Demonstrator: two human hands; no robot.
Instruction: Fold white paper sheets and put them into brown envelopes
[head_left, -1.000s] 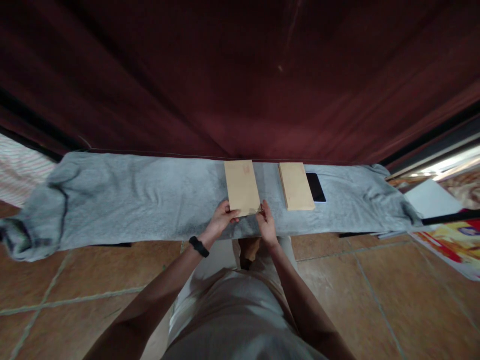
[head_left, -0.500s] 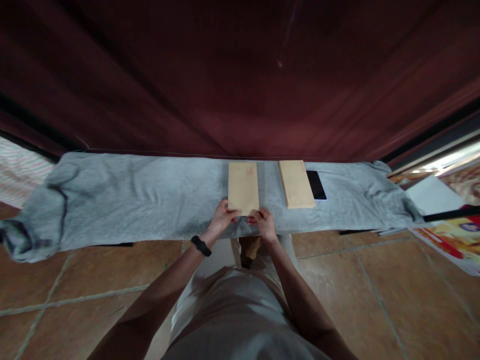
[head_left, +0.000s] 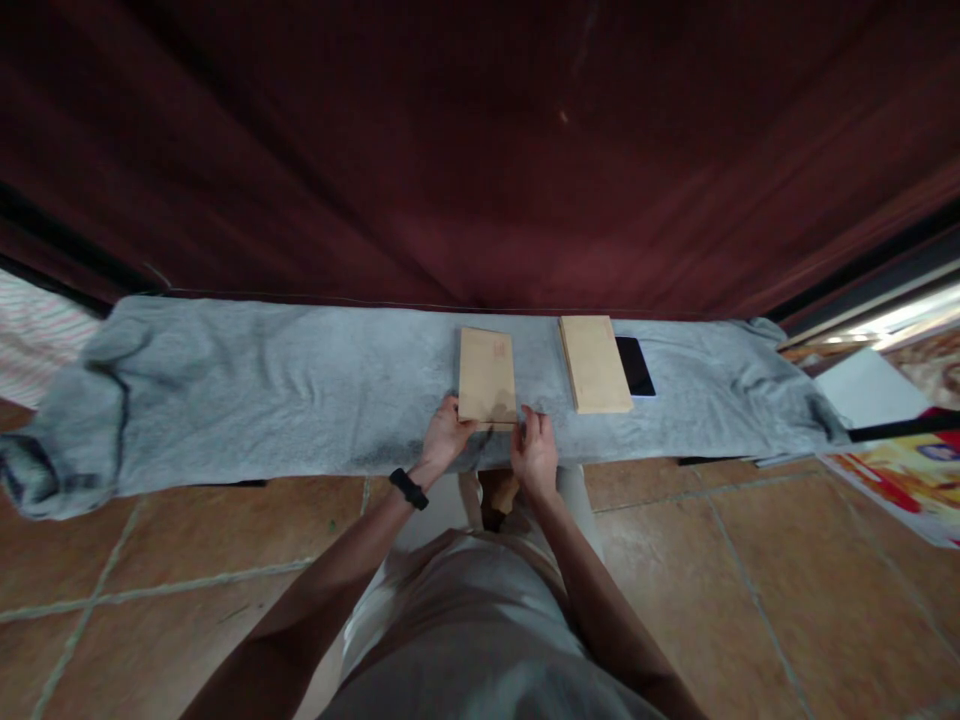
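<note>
A tan envelope point(head_left: 487, 375) lies on a grey cloth point(head_left: 285, 385) spread over a long bench. My left hand point(head_left: 444, 438) grips its near left corner, thumb on top. My right hand point(head_left: 534, 452) pinches the near right corner, fingers curled. To the right lies a stack of tan envelopes point(head_left: 595, 363), with a black phone point(head_left: 636, 365) beside it.
A dark red curtain point(head_left: 480, 150) hangs right behind the bench. Tiled floor point(head_left: 750, 580) spreads below. At the right edge lie white sheets point(head_left: 862, 385) and colourful printed paper point(head_left: 911, 480). A striped fabric point(head_left: 37, 335) shows at far left.
The envelope has turned from slightly tilted to square with the bench and settled a little farther back. Both hands stayed at its near corners.
</note>
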